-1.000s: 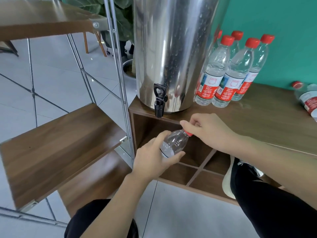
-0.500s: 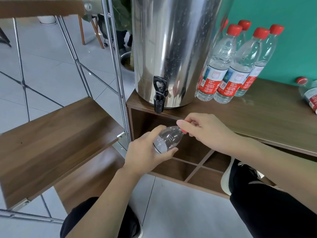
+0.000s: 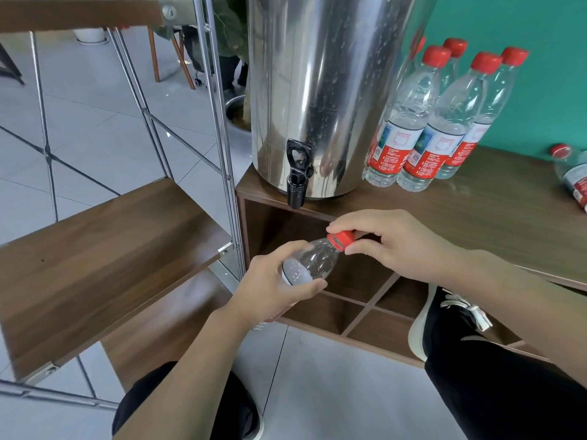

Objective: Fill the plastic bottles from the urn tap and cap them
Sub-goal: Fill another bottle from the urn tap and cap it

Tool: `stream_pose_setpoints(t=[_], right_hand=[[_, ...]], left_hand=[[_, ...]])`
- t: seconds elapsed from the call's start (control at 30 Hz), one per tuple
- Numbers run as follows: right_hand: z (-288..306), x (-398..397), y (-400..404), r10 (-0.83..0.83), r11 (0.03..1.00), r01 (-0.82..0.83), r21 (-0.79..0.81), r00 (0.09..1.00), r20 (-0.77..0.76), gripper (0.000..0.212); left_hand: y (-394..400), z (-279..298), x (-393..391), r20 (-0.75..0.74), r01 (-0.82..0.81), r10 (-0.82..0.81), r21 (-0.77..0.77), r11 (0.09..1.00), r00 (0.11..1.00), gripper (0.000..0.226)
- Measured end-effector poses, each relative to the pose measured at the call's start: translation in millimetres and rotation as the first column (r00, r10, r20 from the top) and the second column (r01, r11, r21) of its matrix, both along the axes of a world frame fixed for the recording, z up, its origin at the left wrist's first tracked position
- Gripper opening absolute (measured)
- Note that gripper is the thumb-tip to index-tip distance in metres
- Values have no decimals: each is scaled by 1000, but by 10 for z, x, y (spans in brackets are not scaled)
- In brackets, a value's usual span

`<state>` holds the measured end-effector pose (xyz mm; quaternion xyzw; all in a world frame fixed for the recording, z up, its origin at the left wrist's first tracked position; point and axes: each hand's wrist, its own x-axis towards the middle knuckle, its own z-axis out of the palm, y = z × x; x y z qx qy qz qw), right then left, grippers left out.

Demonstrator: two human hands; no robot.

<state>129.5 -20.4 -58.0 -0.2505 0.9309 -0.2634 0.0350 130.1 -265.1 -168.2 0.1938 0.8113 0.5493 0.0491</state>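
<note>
Urn (image 3: 317, 90) stands on the cabinet top (image 3: 476, 223), tap (image 3: 297, 182) over the front edge. Bottle (image 3: 313, 260) is held tilted below and in front of the tap. Left hand (image 3: 273, 290) wraps its body; right hand (image 3: 390, 246) pinches the red cap (image 3: 341, 240) between thumb and fingertips.

Judgement: cap is being turned. Best to brace the body without squeezing and twist from the fingertips.

Unclear: turning direction, water level. The label is mostly covered, and one lying bottle (image 3: 575, 176) is cut off at right.

left hand (image 3: 279, 282): grip curled round bottle body | right hand (image 3: 394, 246): fingertips pinch the cap
</note>
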Motion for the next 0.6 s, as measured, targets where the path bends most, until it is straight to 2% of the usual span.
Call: stream_pose_setpoints(t=[0.1, 0.2, 0.37, 0.6], right_hand=[[-45, 30, -9, -55, 991, 52, -123, 998, -14, 38], [-83, 36, -13, -232, 934, 228, -275, 973, 20, 38], [-255, -34, 71, -483, 853, 472, -224, 876, 5, 33], [-332, -213, 58, -536, 824, 524, -214, 844, 6, 39]], left_hand=[[12, -16, 34, 28, -17, 16, 15, 1000, 999, 63], [12, -28, 40, 50, -57, 56, 19, 998, 997, 63], [66, -59, 71, 91, -107, 105, 16, 994, 990, 58], [192, -94, 61, 133, -110, 107, 13, 994, 985, 59]])
